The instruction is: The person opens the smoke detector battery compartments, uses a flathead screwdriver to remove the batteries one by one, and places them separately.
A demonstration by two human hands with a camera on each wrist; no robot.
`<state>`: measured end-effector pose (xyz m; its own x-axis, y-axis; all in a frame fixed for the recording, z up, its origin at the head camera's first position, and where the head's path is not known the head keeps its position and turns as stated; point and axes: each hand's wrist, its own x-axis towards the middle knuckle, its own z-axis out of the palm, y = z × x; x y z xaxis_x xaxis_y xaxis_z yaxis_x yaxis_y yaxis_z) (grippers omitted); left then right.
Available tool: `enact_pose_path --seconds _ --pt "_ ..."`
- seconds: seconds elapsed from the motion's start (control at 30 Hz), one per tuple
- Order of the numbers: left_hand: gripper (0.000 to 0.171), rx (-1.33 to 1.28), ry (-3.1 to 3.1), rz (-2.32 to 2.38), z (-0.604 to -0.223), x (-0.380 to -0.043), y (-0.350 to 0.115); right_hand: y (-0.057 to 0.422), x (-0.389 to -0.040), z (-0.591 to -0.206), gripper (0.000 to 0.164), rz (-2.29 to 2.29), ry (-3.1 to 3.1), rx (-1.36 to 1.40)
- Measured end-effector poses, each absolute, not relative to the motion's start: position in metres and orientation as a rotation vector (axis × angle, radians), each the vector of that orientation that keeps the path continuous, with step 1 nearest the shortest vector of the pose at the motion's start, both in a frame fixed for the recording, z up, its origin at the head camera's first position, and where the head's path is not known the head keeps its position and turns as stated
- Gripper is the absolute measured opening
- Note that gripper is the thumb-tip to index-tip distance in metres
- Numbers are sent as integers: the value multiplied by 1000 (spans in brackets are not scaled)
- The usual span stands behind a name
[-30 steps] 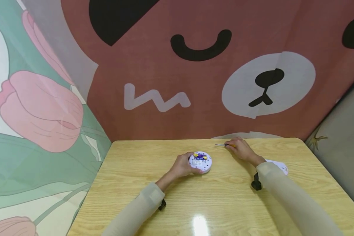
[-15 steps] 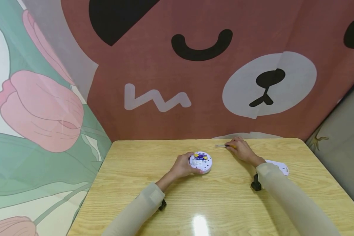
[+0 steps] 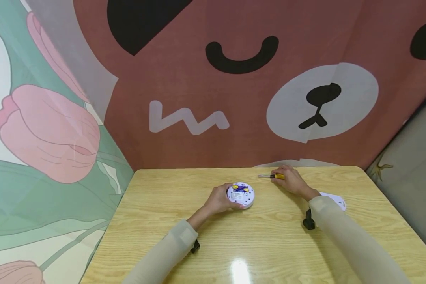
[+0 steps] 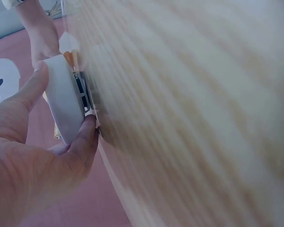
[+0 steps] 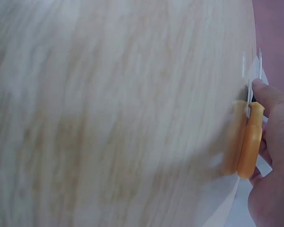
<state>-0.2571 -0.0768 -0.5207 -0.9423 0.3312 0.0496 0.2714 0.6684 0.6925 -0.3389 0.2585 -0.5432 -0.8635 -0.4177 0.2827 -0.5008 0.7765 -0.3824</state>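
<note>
A round white battery-powered device (image 3: pixel 242 198) is held on edge above the table by my left hand (image 3: pixel 221 199), thumb on one side and fingers on the other. Purple-and-yellow batteries (image 3: pixel 240 189) sit in its face. In the left wrist view, its white side (image 4: pixel 64 99) shows between thumb and fingers. My right hand (image 3: pixel 288 179) pinches a screwdriver (image 3: pixel 278 176) near its collar, close to the table's far edge. The shaft points left. In the right wrist view, the orange handle (image 5: pixel 250 146) is right by its reflection in the tabletop; some fingers are hidden behind it.
A flat white piece (image 3: pixel 336 200) with a rounded end lies partly under the right sleeve. The glossy wooden table (image 3: pixel 184 177) ends at a wall with a printed bear (image 3: pixel 184 150). A black wrist camera (image 3: pixel 308 221) hangs below the right sleeve.
More of the screwdriver's handle shows now, as the right hand's fingers have shifted on it and its shaft sits slightly lower. The left hand and the round device have stayed nearly still.
</note>
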Motion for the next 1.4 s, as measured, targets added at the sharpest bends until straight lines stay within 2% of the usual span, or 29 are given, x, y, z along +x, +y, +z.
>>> enact_pose_path --seconds 0.23,0.63,1.4 --pt "97 490 2793 1127 -521 -256 -77 261 -336 -540 48 687 -2763 711" --pt "96 490 2782 1167 -520 -255 -78 254 -327 -523 54 734 -2771 717" --pt "93 464 2771 1168 -518 -259 -74 215 -307 -492 52 784 -2602 969"
